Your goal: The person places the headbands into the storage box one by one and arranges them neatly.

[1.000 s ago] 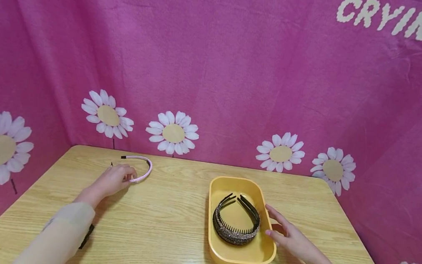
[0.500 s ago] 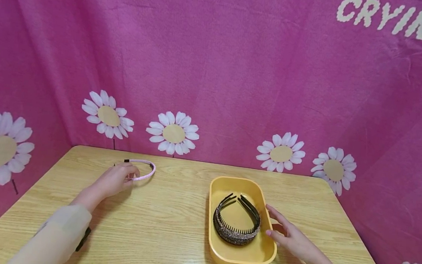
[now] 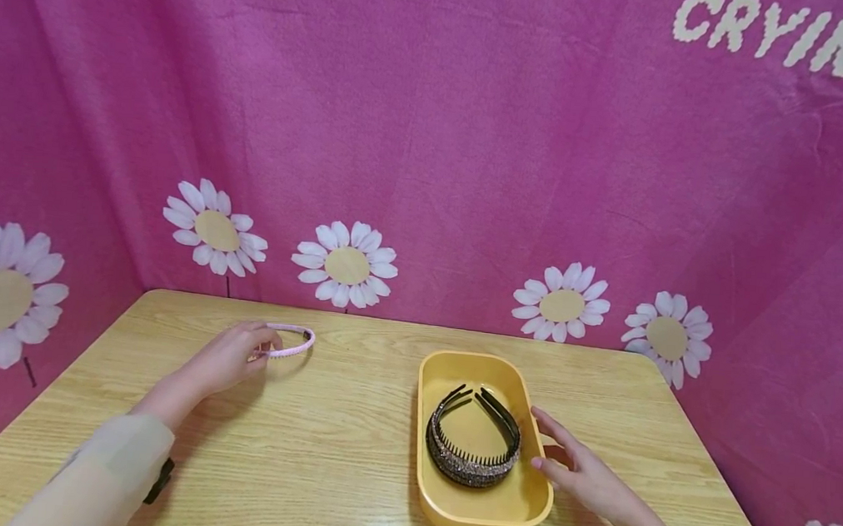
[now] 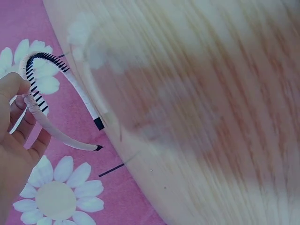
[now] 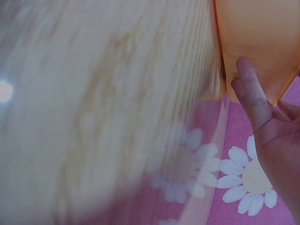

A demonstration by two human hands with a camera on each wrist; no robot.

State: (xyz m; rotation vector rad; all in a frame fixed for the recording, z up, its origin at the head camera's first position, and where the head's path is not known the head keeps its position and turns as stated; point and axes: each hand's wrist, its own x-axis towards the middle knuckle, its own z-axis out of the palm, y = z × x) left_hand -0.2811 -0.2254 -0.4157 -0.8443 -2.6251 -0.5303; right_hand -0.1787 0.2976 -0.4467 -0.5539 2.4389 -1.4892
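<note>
Above the far left of the table, my left hand [image 3: 228,356] pinches a pale pink headband [image 3: 297,347] between thumb and fingers. In the left wrist view, black comb teeth line the inside of the headband [image 4: 65,137], and its two ends have black tips. My right hand [image 3: 591,477] rests against the right side of a yellow plastic bin [image 3: 477,524], one fingertip at its rim. Seen from the right wrist, fairly straight fingers [image 5: 253,91] touch the bin's outer wall. Inside the bin lie dark headbands [image 3: 471,473], stacked together, with glitter and comb teeth showing.
The light wooden table [image 3: 323,438] runs back to a magenta curtain [image 3: 432,147] printed with white daisies. More of that curtain hangs along the left and right sides. Bare wood lies between the left hand and the bin.
My left hand has picked the pink headband up off the table and tilted it, its ends now behind the fingers. The right hand and the bin have stayed in place.
</note>
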